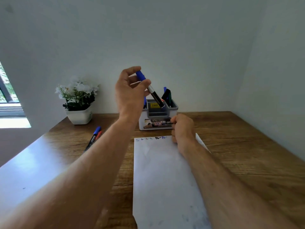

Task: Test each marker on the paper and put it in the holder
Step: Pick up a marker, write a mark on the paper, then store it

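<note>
My left hand (pixel 130 90) is raised above the desk and holds a blue-capped marker (pixel 151 90) by its cap end, tilted, with its lower end over the grey and white holder (pixel 158 124). Several markers (pixel 166 95) stand in the holder's right side. My right hand (pixel 182 128) rests in a fist on the top right of the white paper (pixel 165 176), touching the holder's front right corner; whether it holds anything is hidden. Short scribbles (pixel 151 138) in blue and black run along the paper's top edge. A blue marker (pixel 93 138) and a red marker (pixel 98 134) lie on the desk at left.
A white pot of white flowers (pixel 78 101) stands at the back left of the wooden desk (pixel 247 146), against the wall. The desk's left edge runs diagonally beside the loose markers. A window shows at far left.
</note>
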`<action>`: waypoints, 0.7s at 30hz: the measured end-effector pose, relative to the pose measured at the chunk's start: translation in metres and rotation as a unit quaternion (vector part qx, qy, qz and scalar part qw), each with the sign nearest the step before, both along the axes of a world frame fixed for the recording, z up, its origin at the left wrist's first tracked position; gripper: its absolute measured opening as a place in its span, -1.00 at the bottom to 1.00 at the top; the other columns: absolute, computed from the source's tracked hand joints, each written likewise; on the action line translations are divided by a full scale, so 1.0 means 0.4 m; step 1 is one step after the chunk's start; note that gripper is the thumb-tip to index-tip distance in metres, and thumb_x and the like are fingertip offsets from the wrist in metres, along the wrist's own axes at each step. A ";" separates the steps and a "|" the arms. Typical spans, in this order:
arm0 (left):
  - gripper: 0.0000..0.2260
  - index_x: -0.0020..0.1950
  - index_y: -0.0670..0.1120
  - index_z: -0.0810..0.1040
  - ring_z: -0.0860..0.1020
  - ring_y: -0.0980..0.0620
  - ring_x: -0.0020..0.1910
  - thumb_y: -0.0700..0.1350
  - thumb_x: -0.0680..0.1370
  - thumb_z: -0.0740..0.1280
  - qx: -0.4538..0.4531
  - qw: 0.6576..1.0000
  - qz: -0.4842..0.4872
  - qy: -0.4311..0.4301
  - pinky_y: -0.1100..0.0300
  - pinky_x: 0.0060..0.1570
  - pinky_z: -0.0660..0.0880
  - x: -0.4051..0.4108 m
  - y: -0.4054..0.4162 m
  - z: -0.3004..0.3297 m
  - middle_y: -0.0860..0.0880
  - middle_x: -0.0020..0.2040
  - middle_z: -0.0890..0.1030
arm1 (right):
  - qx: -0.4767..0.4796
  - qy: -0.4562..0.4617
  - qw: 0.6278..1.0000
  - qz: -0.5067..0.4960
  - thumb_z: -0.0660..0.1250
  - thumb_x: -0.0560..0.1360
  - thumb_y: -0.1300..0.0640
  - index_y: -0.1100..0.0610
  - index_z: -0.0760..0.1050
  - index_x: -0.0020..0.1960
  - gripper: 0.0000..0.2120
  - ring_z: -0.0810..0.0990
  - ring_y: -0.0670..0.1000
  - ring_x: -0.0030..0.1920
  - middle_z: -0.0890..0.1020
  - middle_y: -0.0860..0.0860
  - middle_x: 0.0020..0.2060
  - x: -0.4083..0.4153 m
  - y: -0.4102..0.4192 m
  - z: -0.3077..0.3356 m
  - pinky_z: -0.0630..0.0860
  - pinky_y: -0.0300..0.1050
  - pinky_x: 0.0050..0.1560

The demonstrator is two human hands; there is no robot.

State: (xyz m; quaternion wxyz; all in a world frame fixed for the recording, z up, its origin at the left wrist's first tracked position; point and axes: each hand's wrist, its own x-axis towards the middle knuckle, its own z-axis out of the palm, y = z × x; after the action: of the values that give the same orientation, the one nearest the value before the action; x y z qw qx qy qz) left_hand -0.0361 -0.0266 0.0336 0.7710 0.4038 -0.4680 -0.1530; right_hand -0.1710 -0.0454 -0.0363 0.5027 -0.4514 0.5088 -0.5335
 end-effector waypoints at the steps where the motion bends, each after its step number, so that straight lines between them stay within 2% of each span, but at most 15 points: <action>1: -0.67 0.18 0.01 0.56 0.69 0.06 -0.11 -0.28 0.47 0.47 -0.005 1.000 0.013 -0.009 0.04 -0.13 0.67 -0.001 -0.012 0.009 -0.02 -0.04 0.67 | 0.002 0.000 1.000 -0.008 0.16 0.47 0.19 0.09 0.47 -0.26 -0.82 0.36 -0.06 -0.40 0.48 0.01 -0.36 0.000 -0.001 0.000 0.25 -0.15 -0.42; 5: -0.68 0.17 0.04 0.54 0.65 0.16 -0.10 -0.23 0.49 0.46 -0.014 0.991 0.079 -0.110 0.13 -0.06 0.65 -0.008 -0.054 0.036 0.08 -0.03 0.64 | 0.006 0.004 1.000 -0.005 0.16 0.49 0.19 0.08 0.47 -0.25 -0.81 0.37 -0.07 -0.38 0.45 -0.01 -0.35 0.006 -0.008 -0.003 0.27 -0.16 -0.41; 12: -0.69 0.19 0.07 0.56 0.63 0.17 -0.08 -0.23 0.51 0.44 0.024 0.981 0.102 -0.166 0.32 -0.04 0.59 0.019 -0.123 0.024 0.08 -0.03 0.62 | 0.010 0.035 0.999 0.010 0.17 0.50 0.19 0.06 0.44 -0.28 -0.80 0.37 -0.06 -0.37 0.43 -0.03 -0.36 0.009 -0.014 -0.002 0.27 -0.16 -0.41; 15: -0.68 0.20 0.08 0.56 0.62 0.22 -0.11 -0.24 0.53 0.42 0.048 0.978 0.096 -0.178 0.41 -0.11 0.55 0.030 -0.139 0.013 0.11 -0.05 0.62 | 0.010 0.048 0.999 0.009 0.18 0.50 0.18 0.06 0.42 -0.28 -0.81 0.37 -0.06 -0.36 0.43 -0.02 -0.35 0.013 -0.014 -0.001 0.28 -0.16 -0.41; 18: -0.68 0.17 0.10 0.57 0.61 0.27 -0.17 -0.24 0.51 0.44 0.090 0.974 0.089 -0.187 0.51 -0.27 0.47 0.031 -0.147 0.011 0.17 -0.12 0.61 | 0.012 0.059 0.998 0.011 0.19 0.51 0.17 0.06 0.41 -0.28 -0.81 0.38 -0.05 -0.36 0.43 -0.02 -0.36 0.014 -0.014 0.003 0.28 -0.16 -0.40; 21: -0.69 0.14 0.11 0.57 0.60 0.26 -0.19 -0.24 0.50 0.45 0.131 0.967 0.087 -0.202 0.53 -0.39 0.40 0.031 -0.153 -0.003 0.15 -0.13 0.62 | 0.002 0.071 0.997 0.012 0.19 0.51 0.16 0.06 0.40 -0.32 -0.77 0.41 -0.04 -0.35 0.43 -0.03 -0.39 0.011 -0.010 0.004 0.29 -0.14 -0.39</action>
State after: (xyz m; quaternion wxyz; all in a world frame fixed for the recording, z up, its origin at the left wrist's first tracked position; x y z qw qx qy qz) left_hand -0.0238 -0.0878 0.0324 0.6113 0.5630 -0.5528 -0.0611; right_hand -0.1667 -0.0495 -0.0346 0.4723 -0.4933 0.5391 -0.4929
